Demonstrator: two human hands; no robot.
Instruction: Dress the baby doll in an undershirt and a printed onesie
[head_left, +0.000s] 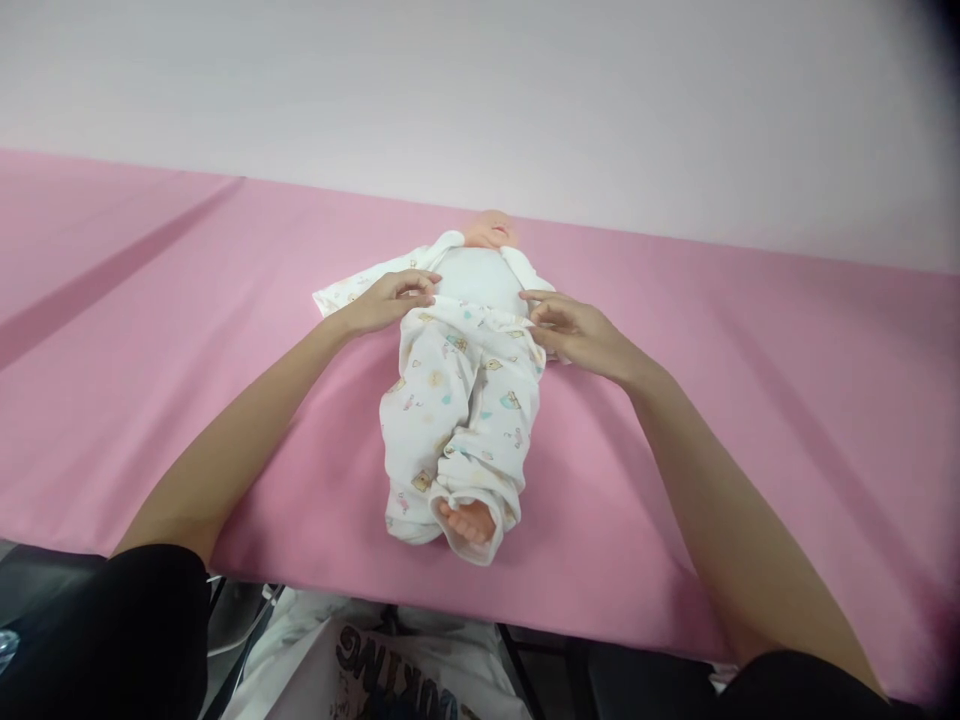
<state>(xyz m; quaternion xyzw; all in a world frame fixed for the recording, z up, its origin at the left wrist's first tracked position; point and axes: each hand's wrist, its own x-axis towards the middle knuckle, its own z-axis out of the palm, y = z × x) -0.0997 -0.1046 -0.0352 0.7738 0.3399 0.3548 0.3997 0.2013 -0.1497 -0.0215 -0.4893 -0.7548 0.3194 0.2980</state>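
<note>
Left hand (390, 298) and right hand (571, 330) pinch the white printed cotton trousers' waistband (480, 318) on the plastic baby doll (480, 275), steadying it on the pink worktop (750, 400).

A table covered by a smooth pink cloth (750, 400) carries everything. The cloth runs from the near edge up to a pale wall behind, and a darker pink band crosses its far left part on a slant. A baby doll (480, 270) lies on its back near the middle of the cloth, head towards the wall and feet towards the near edge. It wears white printed trousers (457, 410), and one bare foot (469, 522) shows at a cuff. An open white printed top (360, 285) spreads flat on the cloth beneath the doll, reaching out to the left.
</note>
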